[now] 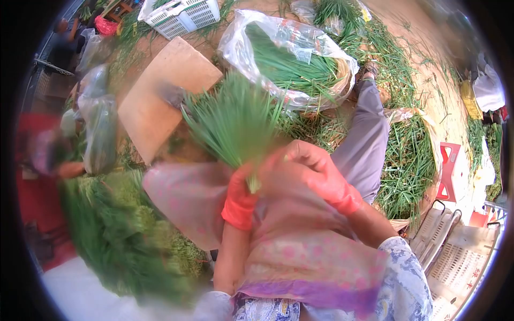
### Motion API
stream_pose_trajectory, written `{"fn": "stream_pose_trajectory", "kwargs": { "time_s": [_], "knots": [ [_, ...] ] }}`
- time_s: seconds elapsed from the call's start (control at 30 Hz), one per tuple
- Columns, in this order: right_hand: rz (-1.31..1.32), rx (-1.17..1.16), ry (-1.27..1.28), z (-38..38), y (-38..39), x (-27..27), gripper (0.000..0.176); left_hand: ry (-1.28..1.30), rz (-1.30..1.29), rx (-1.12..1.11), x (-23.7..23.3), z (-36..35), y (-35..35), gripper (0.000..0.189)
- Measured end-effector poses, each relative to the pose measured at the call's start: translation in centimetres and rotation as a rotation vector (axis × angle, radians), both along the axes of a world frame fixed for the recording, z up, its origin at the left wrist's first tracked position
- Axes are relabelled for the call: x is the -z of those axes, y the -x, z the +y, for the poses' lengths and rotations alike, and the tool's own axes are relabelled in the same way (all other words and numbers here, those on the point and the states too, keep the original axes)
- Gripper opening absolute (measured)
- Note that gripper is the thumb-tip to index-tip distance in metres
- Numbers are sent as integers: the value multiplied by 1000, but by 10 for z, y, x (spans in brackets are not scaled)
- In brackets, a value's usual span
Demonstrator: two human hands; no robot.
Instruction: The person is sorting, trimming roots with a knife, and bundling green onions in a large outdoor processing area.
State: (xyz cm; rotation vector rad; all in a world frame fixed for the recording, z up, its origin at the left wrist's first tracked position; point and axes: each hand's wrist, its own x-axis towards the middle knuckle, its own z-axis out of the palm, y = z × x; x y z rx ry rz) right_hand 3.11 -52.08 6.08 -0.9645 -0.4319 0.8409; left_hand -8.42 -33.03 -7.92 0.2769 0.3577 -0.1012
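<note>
My left hand, in a red rubber glove, is closed around the lower end of a bunch of chives. The long green leaves fan out away from me, and the pale cut ends show by my palm. Close on the right, my right hand, gloved the same, has its fingers curled in a pinch beside the bunch. Motion blur hides what those fingers hold, if anything. Below both hands, a spotted apron covers my lap.
A large clear plastic bag holds more green stalks ahead. A tan board lies left of it. Heaped chives are at my left, loose trimmings at my right. White crates stand lower right; another person sits far left.
</note>
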Motion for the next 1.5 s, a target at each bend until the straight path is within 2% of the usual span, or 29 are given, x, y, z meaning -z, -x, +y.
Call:
{"fn": "stream_pose_trajectory", "kwargs": {
  "time_s": [0.17,0.27,0.33,0.4,0.47,0.57,0.63,0.7,0.77,0.9,0.97,1.0,1.03,1.07,1.17,1.2,1.3,1.4,1.43,1.5],
  "knots": [
    [330,-54,-16,10,0,17,11,50,-13,-41,31,5,11,47],
    [141,-110,269,13,4,10,14,35,-86,-48,25,2,10,41],
    [65,-189,268,14,5,15,14,58,-82,-28,34,3,14,37],
    [1,-261,276,17,7,21,14,-294,-70,14,37,3,18,25],
    [14,-300,307,20,7,24,13,-610,-30,-13,34,-2,18,22],
    [70,-359,357,24,8,27,11,-1030,-27,-165,19,-21,11,27],
    [140,-430,383,25,10,29,10,-1320,-161,-253,18,-22,13,23],
    [231,-529,412,22,15,31,9,-648,46,-112,17,-11,10,21],
    [222,-626,375,17,18,25,7,-334,162,-39,17,-6,7,19],
    [-83,-794,16,-2,-6,-31,11,-403,243,12,14,-3,8,17],
    [-111,-455,237,11,-14,-57,21,-493,259,65,8,-3,6,19],
    [-200,-276,476,23,-20,-62,24,-573,259,94,-5,-3,5,21],
    [-178,-226,695,34,-34,-62,31,-493,230,72,-16,-5,2,25],
    [-459,-108,752,41,-45,-24,32,-412,202,52,-28,-7,-2,30],
    [-590,-166,640,51,-53,31,29,-526,113,0,-43,-12,-3,35],
    [-601,-200,702,53,-48,22,24,-535,136,-4,-44,-16,0,37],
    [-308,-467,629,31,-43,-23,18,-534,196,5,-47,-13,-1,41],
    [17,-327,48,-18,-56,-39,16,-463,234,48,-45,-10,-1,42],
    [56,-233,61,-22,-60,-40,18,-460,222,55,-40,-9,-2,42],
    [-71,-185,585,-9,-65,-49,23,-471,191,50,-37,-12,-7,43]
  ]
}}
